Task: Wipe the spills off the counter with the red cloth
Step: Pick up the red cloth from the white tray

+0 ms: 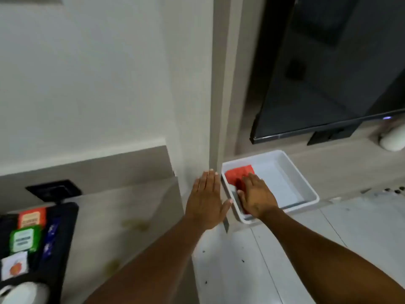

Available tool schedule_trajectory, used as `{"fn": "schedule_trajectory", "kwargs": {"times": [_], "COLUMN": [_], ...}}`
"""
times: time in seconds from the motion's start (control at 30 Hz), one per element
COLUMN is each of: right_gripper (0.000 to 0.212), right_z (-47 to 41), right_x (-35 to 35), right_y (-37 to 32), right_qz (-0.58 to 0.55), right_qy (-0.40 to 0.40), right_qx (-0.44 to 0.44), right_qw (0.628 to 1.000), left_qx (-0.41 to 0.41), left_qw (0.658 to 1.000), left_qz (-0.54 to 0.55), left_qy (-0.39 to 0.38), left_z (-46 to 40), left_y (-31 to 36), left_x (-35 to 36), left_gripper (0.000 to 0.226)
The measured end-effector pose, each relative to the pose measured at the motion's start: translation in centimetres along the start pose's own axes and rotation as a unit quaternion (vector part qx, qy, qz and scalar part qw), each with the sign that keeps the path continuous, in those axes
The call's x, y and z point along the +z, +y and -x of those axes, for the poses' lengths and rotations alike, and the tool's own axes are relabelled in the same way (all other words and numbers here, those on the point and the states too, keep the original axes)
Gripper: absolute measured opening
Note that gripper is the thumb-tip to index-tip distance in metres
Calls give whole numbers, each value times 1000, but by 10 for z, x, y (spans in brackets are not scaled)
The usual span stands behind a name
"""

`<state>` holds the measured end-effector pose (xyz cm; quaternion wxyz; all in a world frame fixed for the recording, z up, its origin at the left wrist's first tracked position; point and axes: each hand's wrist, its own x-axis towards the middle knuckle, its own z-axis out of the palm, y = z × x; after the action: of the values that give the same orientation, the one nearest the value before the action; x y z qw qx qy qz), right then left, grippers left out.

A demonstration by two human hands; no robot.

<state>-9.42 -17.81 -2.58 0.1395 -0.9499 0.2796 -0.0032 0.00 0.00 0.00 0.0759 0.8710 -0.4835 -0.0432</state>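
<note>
Cloth (239, 174) lies in bin (306, 189) at 1 o'clock; tray (65, 238) sits on counter (122, 207) at 9 o'clock.

Home or hotel room: TV (328, 69), tea-sachet tray (63, 218), counter (122, 207).

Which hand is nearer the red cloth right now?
Right. The right hand lies on the red cloth inside the white tray; the left hand hovers flat outside the tray's left rim.
</note>
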Motion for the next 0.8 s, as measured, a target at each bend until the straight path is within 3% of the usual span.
{"fn": "schedule_trajectory", "kwargs": {"times": [0.23, 0.47, 0.6, 0.8], "right_gripper": [62, 84, 54, 67], "right_z": [-40, -53, -44, 18], "right_x": [56, 42, 12, 3], "right_y": [22, 18, 10, -21], "right_qz": [3, -25, -134, -140], "right_qy": [-79, -144, -60, -16], "right_qx": [17, 38, 20, 35], "right_qw": [997, 989, 989, 989], "left_qx": [-40, -36, -34, -26], "left_qw": [997, 995, 997, 999], "left_qz": [48, 42, 38, 14], "left_qy": [-53, -77, -62, -38], "left_z": [-27, -34, -21, 42], "left_y": [22, 14, 9, -8], "left_x": [51, 62, 56, 39], "left_gripper": [85, 88, 87, 87]}}
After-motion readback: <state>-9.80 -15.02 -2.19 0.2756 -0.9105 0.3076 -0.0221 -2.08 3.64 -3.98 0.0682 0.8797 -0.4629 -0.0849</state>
